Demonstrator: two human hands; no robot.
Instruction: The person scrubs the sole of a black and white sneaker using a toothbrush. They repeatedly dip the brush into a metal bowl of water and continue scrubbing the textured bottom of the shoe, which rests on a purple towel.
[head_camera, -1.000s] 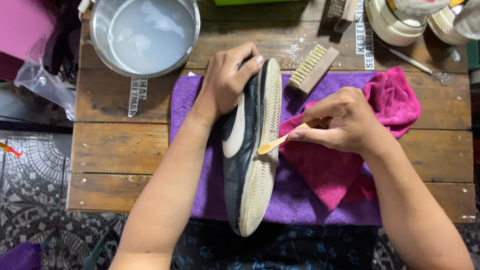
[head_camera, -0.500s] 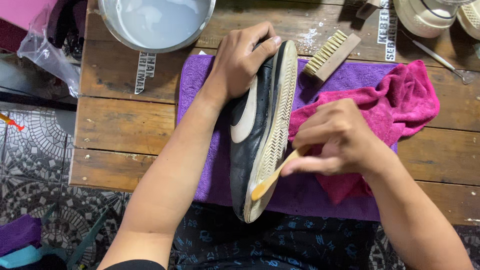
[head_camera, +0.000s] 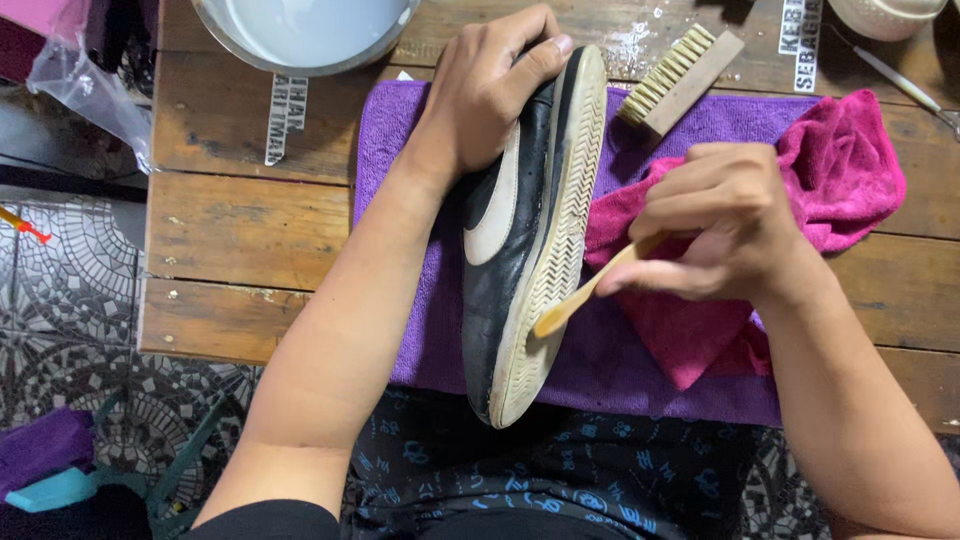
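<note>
The right hand (head_camera: 735, 225), at centre right of the frame, has its grip closed on the handle of a small wooden brush (head_camera: 590, 292), whose head meets the pale sole edge of the shoe (head_camera: 525, 250) near the lower middle of the frame. The left hand (head_camera: 480, 85), at top centre, has its grip clamped over the upper end of the shoe, fingers wrapped across to the sole, pinning it on its side.

The shoe is black with a pale curved stripe and a ribbed off-white sole turned to the right. It lies lengthwise on a purple towel (head_camera: 400, 150) spread over the wooden desk (head_camera: 240, 230), its lower end overhanging the near edge above the person's lap.

To scrub well here, I would judge that short strokes along the ribs, with the bristles angled into the grooves, serve best, while the left hand presses down so the shoe does not roll or slide on the towel.

A crumpled pink cloth (head_camera: 840, 180) lies just right of the shoe, under the right hand. A larger bristle brush (head_camera: 680, 78) rests above it. A metal basin (head_camera: 300, 30) of cloudy water stands at upper left.
</note>
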